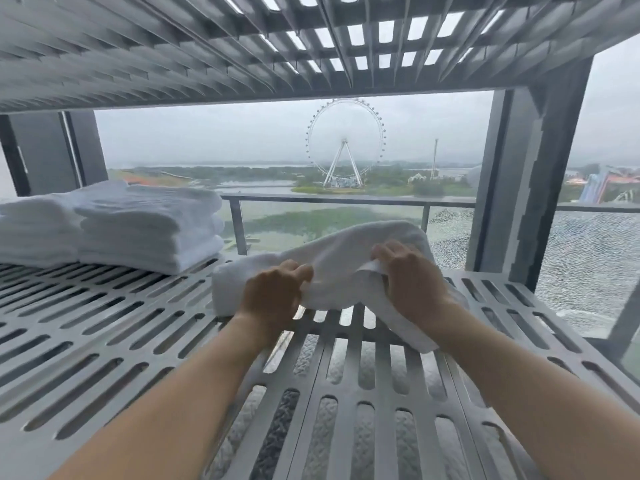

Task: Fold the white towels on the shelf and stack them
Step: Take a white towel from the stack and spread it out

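Two hands, left hand (273,292) and right hand (412,282), fingers curled, both gripping one crumpled white terry towel (346,251), part raised above the slotted grey metal shelf (104,323). Farther back, left (same shelf): folded white towels (149,226) in two touching stacks.

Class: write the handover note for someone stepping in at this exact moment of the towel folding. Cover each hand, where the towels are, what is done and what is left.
Left hand: its grip is on the near edge of the loose white towel.
Right hand: grips a bunched fold of the same towel, further right.
Towel: crumpled, not yet folded, on the slotted metal shelf, centre right.
Done: a stack of folded white towels sits at the shelf's back left, with a second folded stack beside it on the left.
Left: fold the held towel and add it to a stack.
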